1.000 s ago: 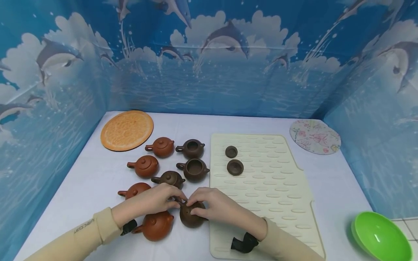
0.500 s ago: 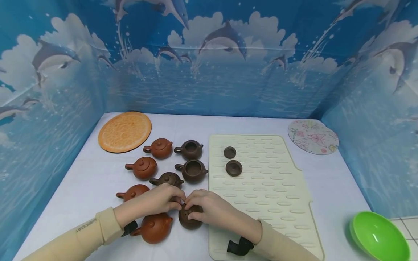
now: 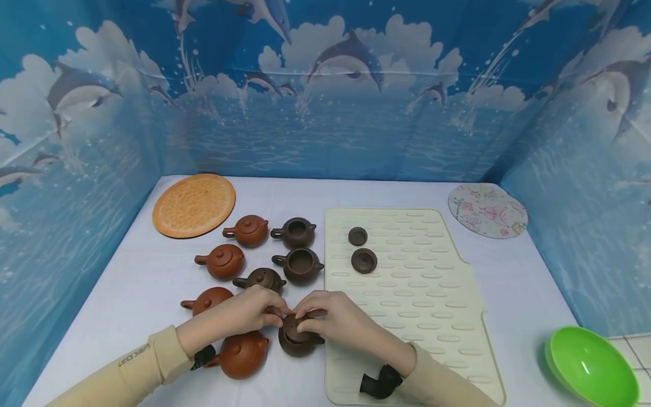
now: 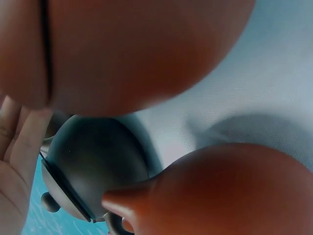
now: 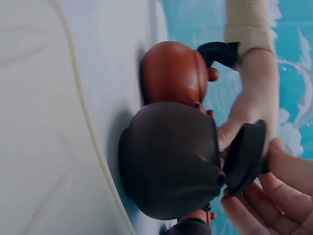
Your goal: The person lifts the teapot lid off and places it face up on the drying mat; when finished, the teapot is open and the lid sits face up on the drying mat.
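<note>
In the head view, my right hand (image 3: 333, 316) pinches a dark brown teapot lid (image 3: 294, 327). The lid is raised and tilted over a dark brown teapot (image 3: 300, 349), and a gap between them shows in the right wrist view, where the lid (image 5: 247, 156) stands off the pot (image 5: 168, 159). On the pot's far left side, my left hand (image 3: 256, 311) has curled fingers at its handle, which the fingers largely hide. A red clay teapot (image 3: 243, 355) sits just below my left hand. Another dark teapot (image 3: 264, 278) with its lid on is behind that hand.
Two lidless dark teapots (image 3: 301, 265) stand farther back, beside several red ones (image 3: 221, 261). Two dark lids (image 3: 364, 260) lie on a cream mat (image 3: 407, 271). A green bowl (image 3: 592, 364) is at right; round orange (image 3: 194, 206) and floral (image 3: 488, 211) mats lie at the back corners.
The lid has come up off the dark teapot in my right hand, baring part of the pot's rim. My left hand stays almost in place.
</note>
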Action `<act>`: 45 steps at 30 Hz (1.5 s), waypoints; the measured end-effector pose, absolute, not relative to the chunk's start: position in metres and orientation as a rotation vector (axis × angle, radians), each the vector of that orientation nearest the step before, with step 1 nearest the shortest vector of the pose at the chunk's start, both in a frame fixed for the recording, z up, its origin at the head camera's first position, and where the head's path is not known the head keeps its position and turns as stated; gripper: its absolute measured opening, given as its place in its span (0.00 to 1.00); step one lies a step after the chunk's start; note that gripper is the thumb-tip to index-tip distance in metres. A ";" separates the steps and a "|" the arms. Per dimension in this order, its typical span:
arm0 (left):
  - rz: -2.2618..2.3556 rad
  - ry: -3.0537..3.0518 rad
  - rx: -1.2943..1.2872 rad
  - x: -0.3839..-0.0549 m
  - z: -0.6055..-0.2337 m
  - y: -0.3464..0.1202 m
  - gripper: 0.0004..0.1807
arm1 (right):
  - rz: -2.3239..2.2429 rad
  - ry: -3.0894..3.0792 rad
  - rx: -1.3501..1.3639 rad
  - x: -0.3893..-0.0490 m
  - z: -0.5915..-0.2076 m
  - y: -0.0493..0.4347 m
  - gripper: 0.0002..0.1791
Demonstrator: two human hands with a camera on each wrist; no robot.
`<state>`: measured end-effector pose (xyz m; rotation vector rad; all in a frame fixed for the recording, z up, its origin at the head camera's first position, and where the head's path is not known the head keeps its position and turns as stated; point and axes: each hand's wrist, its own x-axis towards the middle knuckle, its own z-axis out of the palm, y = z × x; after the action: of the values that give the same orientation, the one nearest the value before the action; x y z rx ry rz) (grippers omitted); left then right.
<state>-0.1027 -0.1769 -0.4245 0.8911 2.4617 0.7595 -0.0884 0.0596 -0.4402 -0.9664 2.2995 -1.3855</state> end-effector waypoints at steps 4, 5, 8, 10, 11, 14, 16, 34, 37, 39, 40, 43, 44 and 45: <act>0.769 2.457 0.881 -0.102 -0.423 -0.179 0.09 | -1.586 2.059 -0.631 -0.096 -0.442 0.071 0.09; 0.771 2.457 0.880 -0.101 -0.423 -0.179 0.09 | -1.612 2.015 -0.558 -0.098 -0.443 0.074 0.11; 0.779 2.451 0.871 -0.100 -0.422 -0.180 0.10 | -1.703 1.876 -0.392 -0.103 -0.445 0.085 0.16; 0.772 2.458 0.870 -0.100 -0.423 -0.179 0.10 | -1.788 1.754 -0.285 -0.106 -0.446 0.093 0.20; 0.768 2.462 0.873 -0.100 -0.423 -0.179 0.10 | -1.837 1.683 -0.235 -0.107 -0.447 0.097 0.21; 0.760 2.469 0.874 -0.101 -0.424 -0.177 0.10 | -1.982 1.455 -0.110 -0.110 -0.448 0.109 0.23; 0.761 2.470 0.877 -0.101 -0.424 -0.176 0.10 | -2.050 1.356 -0.070 -0.111 -0.449 0.117 0.23; 0.773 2.474 0.859 -0.100 -0.424 -0.177 0.10 | -1.402 2.457 0.029 -0.114 -0.460 0.158 0.26; 0.766 2.481 0.870 -0.100 -0.424 -0.178 0.09 | -1.282 2.572 -0.019 -0.113 -0.466 0.159 0.24; 0.767 2.480 0.875 -0.100 -0.424 -0.178 0.09 | -1.247 2.599 -0.041 -0.112 -0.467 0.159 0.22; 0.764 2.479 0.874 -0.100 -0.424 -0.178 0.08 | -1.234 2.608 -0.045 -0.112 -0.468 0.159 0.22; 0.770 2.472 0.868 -0.100 -0.424 -0.178 0.08 | -1.202 2.627 -0.054 -0.111 -0.469 0.160 0.20; 0.772 2.469 0.864 -0.100 -0.424 -0.178 0.08 | -1.192 2.632 -0.053 -0.110 -0.469 0.160 0.20; 0.770 2.468 0.861 -0.100 -0.424 -0.178 0.08 | -1.185 2.634 -0.051 -0.110 -0.470 0.160 0.19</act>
<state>-0.1000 -0.1779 -0.4244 0.8615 2.4683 0.7698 -0.1096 0.1603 -0.4699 -0.0513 2.6336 -1.1851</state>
